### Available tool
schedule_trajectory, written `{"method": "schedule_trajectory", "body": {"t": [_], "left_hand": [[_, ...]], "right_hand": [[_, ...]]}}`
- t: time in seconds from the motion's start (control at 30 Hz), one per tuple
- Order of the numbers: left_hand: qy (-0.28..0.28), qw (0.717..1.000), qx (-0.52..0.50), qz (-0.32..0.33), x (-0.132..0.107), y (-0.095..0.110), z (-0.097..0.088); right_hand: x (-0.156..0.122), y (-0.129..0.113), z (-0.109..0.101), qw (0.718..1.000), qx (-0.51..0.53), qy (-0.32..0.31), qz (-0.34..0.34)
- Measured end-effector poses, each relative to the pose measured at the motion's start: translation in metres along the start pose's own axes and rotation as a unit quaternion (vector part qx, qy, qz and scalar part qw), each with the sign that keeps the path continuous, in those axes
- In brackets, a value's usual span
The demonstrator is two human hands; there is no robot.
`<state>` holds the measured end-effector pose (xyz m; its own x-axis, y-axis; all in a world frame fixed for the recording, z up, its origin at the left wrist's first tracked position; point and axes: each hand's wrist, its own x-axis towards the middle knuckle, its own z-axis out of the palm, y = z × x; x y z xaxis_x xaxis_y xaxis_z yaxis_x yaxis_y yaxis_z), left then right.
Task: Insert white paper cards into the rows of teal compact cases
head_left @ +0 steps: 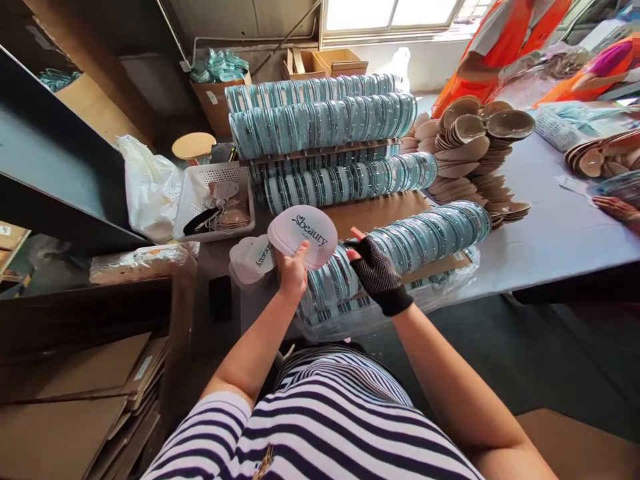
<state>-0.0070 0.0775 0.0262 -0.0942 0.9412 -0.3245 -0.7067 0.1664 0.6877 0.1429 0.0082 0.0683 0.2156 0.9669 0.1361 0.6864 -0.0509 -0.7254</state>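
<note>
My bare left hand [294,273] grips a pale pink oval card [310,230] printed "beauty", thumb on its face; it may be a stack. Similar pale cards [250,259] lie just left of it on the table. My right hand [373,267], in a dark fingerless glove, is over the nearest row of shiny blue-green, plastic-wrapped round items [430,237]. Its thumb and index finger stand apart, and I see nothing between them. Whether its fingertips touch the row is hard to make out.
More rows of the wrapped items [325,123] stand behind on cardboard. Piles of brown oval pieces [470,147] are to the right. A white basket [213,200] and a white plastic bag [150,187] are at left. Co-workers in orange vests [500,47] are across the table [540,213].
</note>
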Motion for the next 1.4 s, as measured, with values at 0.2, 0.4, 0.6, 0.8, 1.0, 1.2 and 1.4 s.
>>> {"method": "schedule_trajectory", "body": {"t": [0.2, 0.4, 0.6, 0.8, 1.0, 1.2, 1.4], "left_hand": [[-0.066, 0.997, 0.049, 0.005, -0.018, -0.011, -0.009], [-0.107, 0.99, 0.082, 0.046, 0.011, 0.017, -0.027], [0.112, 0.881, 0.405, 0.217, 0.109, 0.076, -0.106], [0.207, 0.737, 0.623, 0.163, 0.123, 0.07, -0.161], [-0.17, 0.824, 0.467, 0.273, 0.054, 0.025, -0.119], [-0.106, 0.925, 0.315, 0.186, 0.006, -0.023, -0.094], [-0.069, 0.95, 0.27, 0.141, 0.01, -0.019, -0.09]], "right_hand": [[-0.007, -0.016, 0.022, 0.985, -0.006, 0.069, -0.159], [-0.018, -0.011, 0.028, 0.985, 0.1, 0.143, -0.005], [-0.059, 0.003, -0.01, 0.986, -0.044, 0.162, 0.016], [-0.122, 0.001, -0.008, 0.979, -0.175, -0.091, -0.049], [-0.121, -0.021, 0.008, 0.959, -0.208, -0.182, -0.067], [-0.118, -0.032, 0.026, 0.947, -0.247, -0.191, -0.074], [-0.075, -0.029, 0.076, 0.918, -0.303, -0.256, -0.029]]}}
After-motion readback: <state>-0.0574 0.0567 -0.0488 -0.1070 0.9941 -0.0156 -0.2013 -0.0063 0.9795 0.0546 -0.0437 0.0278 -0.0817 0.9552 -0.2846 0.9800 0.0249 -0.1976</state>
